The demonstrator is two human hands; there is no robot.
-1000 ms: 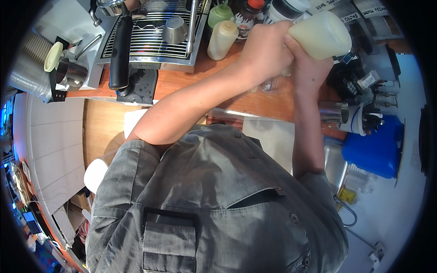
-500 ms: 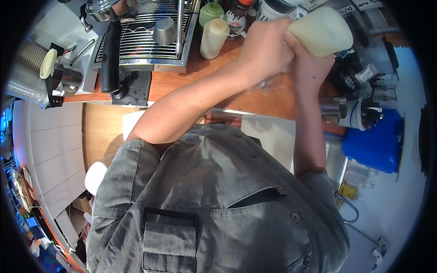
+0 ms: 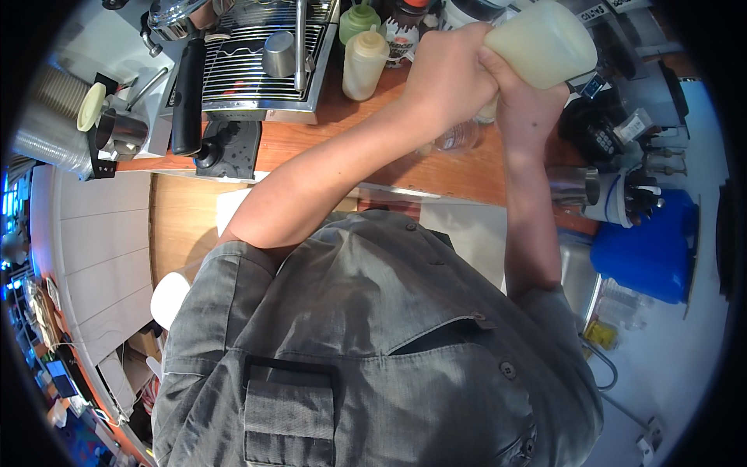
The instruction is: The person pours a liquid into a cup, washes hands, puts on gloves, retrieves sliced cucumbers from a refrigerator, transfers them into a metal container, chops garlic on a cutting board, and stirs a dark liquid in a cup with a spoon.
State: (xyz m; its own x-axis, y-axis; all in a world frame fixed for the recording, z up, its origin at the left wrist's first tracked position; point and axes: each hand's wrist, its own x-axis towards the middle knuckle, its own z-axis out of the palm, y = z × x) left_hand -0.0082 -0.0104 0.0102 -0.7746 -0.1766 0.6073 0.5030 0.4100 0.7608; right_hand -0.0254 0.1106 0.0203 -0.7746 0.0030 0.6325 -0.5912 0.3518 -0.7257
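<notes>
Both my hands are raised over the wooden counter around a translucent plastic bottle (image 3: 545, 45) with pale yellowish contents. Its broad end points up and away to the right. My left hand (image 3: 454, 74) is closed at the bottle's lower side, next to my right hand. From below, my right hand (image 3: 529, 105) wraps round it, thumb against its side. The bottle's mouth is hidden behind my hands. Under them, partly covered by my left forearm, a clear plastic cup (image 3: 459, 138) rests on the counter (image 3: 319, 140).
To the left stands an espresso machine with a drip grate (image 3: 233, 78), a small metal cup (image 3: 278, 53) and a black-handled portafilter (image 3: 188, 97). A cream squeeze bottle (image 3: 364, 66) and green bottle (image 3: 359, 25) are near my left hand. Metal shaker (image 3: 574, 185) and blue container (image 3: 646, 253) sit right.
My hands and the bottle have shifted slightly left. More of the clear cup shows beneath them. The whole view has moved a little; the grip looks the same.
</notes>
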